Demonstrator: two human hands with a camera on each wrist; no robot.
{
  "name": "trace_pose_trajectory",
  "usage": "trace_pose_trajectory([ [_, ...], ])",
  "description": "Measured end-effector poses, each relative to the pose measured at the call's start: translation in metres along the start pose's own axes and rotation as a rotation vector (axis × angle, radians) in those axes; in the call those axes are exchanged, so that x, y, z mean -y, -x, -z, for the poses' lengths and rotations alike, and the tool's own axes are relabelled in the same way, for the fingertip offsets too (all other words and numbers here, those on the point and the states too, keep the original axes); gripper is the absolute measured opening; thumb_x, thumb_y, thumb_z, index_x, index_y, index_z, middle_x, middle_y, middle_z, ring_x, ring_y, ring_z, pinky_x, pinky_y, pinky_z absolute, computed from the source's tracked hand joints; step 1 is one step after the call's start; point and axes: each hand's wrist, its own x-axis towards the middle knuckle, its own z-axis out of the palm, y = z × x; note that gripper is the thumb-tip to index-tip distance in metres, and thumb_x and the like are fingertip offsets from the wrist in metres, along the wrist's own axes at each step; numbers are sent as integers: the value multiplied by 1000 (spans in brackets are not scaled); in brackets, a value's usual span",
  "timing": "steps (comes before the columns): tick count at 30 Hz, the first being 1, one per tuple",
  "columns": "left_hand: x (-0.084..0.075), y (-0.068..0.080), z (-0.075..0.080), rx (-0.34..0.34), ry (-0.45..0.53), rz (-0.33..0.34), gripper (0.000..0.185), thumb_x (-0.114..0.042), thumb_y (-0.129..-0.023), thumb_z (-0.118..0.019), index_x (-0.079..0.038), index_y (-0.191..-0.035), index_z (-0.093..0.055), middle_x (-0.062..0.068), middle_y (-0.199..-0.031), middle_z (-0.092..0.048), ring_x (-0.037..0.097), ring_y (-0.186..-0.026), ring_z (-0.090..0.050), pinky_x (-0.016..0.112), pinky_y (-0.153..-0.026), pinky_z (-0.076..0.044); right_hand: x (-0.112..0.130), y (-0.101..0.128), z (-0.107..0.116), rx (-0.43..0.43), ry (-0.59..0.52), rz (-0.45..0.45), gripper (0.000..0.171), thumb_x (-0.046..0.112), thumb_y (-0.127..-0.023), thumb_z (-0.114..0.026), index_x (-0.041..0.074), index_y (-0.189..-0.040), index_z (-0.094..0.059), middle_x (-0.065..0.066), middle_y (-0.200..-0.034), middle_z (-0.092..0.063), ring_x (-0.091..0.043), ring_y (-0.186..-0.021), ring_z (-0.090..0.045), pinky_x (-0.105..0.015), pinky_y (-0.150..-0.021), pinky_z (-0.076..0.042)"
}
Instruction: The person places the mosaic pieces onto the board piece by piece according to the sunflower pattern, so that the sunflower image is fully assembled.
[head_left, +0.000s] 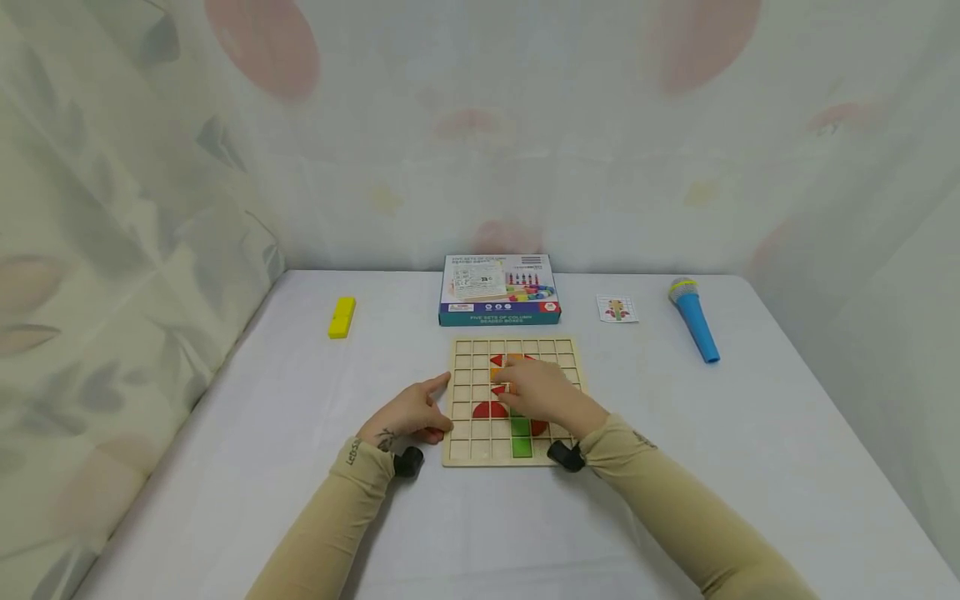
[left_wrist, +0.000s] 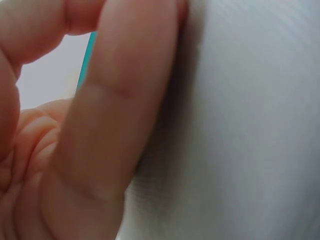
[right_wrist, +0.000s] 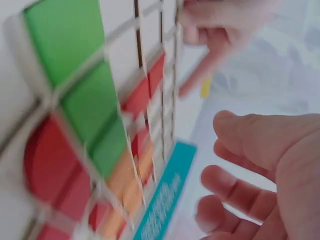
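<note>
A wooden grid board (head_left: 461, 450) lies on the white table in front of the person. My left hand (head_left: 408, 412) is at its left side, with the index fingertip and thumb right at the edge. Over the middle of the board is my right hand (head_left: 543, 390), its loosely bent fingers close over the coloured pieces. In the right wrist view, nothing shows between the right hand's (right_wrist: 295, 170) fingers. Green squares (head_left: 521, 448) form a column, with rounded red pieces (head_left: 489, 410) beside it. Orange pieces (head_left: 496, 375) and red triangles (head_left: 497, 360) sit farther up, partly hidden by the right hand.
Behind the board stands a flat teal-edged box (head_left: 498, 312) with a printed lid. A small picture card (head_left: 617, 309) and a blue toy microphone (head_left: 696, 325) lie to the right. Far left is a yellow block (head_left: 342, 317). Patterned curtains surround the table.
</note>
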Motion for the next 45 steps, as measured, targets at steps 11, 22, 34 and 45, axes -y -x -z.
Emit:
trace_pose_trajectory([
  [11,-3,3,1,-17,-13,4,91,-3,-71,-74,-21,-147,-27,9,-63,-58,12,-47,-55,23,-49,-50,-60,84,18,-39,-30,-256,34,27,-83,-67,8,-111,-65,-6,-101,-63,-19,-86,-60,-36,-68,-52],
  [22,-3,3,2,-16,9,19,92,-3,-71,-74,-22,-147,-27,9,-63,-57,13,-48,-55,23,-50,-51,-75,132,-8,68,-35,-345,28,23,-77,-72,7,-100,-69,0,-86,-60,-13,-72,-54,-29,-59,-47],
  [34,-1,2,0,-16,3,12,92,-3,-71,-74,-22,-147,-27,7,-61,-57,12,-47,-53,22,-48,-50,-74,135,-16,57,-66,-338,10,14,-76,-72,14,-79,-62,4,-74,-52,-12,-64,-45,-26,-54,-39],
  [45,-4,3,-2,-9,19,18,92,-2,-71,-73,-22,-147,-26,7,-62,-57,12,-47,-53,22,-49,-50,-68,125,5,6,-161,-308,11,6,-77,-66,13,-74,-58,5,-68,-52,-12,-61,-44,-25,-51,-36],
])
